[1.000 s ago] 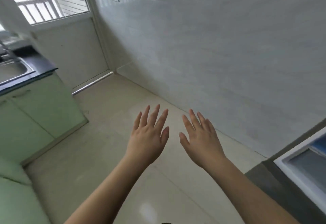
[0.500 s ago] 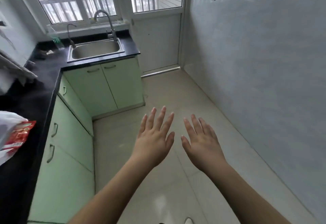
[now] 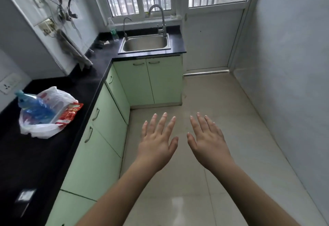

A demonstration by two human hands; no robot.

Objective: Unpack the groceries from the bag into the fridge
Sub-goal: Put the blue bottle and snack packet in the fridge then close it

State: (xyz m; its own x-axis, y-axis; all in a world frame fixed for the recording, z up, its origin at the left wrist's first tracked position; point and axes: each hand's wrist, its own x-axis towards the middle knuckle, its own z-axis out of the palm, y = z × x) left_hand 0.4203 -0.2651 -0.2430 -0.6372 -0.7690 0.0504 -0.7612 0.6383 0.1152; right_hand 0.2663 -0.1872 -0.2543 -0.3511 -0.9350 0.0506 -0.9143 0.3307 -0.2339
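A white plastic grocery bag [image 3: 44, 129] lies open on the black countertop [image 3: 35, 158] at the left. A blue water bottle [image 3: 33, 108] and a red snack packet [image 3: 70, 113] stick out of it. My left hand [image 3: 156, 142] and my right hand [image 3: 208, 140] hover side by side over the floor, palms down, fingers spread, holding nothing. Both are well to the right of the bag. The fridge is out of view.
Pale green cabinets [image 3: 99, 145] run under the L-shaped counter. A steel sink [image 3: 145, 43] with a tall tap sits at the far end below the window, a clear bottle [image 3: 113, 30] beside it. A tiled wall [image 3: 288, 83] closes the right side; beige floor [image 3: 213, 104] lies between.
The view has swung left from the right wall to the counter, bringing the sink and then the whole grocery bag into sight. Both hands stay open in front of me.
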